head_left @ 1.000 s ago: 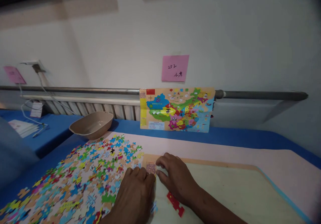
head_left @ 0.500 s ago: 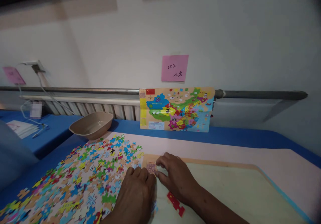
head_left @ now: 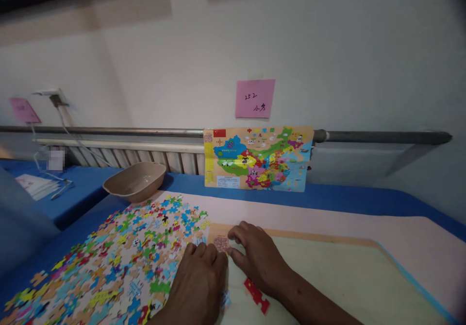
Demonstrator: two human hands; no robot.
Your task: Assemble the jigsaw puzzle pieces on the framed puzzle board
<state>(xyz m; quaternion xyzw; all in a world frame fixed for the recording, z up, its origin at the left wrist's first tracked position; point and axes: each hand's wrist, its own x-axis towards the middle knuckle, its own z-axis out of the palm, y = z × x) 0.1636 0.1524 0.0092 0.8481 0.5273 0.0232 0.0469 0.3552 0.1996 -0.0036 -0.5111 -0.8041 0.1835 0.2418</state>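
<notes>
The puzzle board [head_left: 327, 276] lies on a pink sheet [head_left: 393, 225] over the blue counter [head_left: 345, 196], a block of print [head_left: 220, 242], too small to read, at its upper left corner. The left hand [head_left: 202, 279] curls over the board's left side, its fingertips hidden, so I cannot tell what its grip has hold of. The right hand [head_left: 257, 252] has its grip slightly parted beside the print, nothing visible between thumb and forefinger. Below it sits a red puzzle section [head_left: 257, 296] with yellow marks. Loose pieces [head_left: 109, 266] spread leftward. Behind, a colourful map sheet [head_left: 258, 160] bears a title beginning 中; above, a pink note [head_left: 255, 98] reads "252" over handwriting starting 小
</notes>
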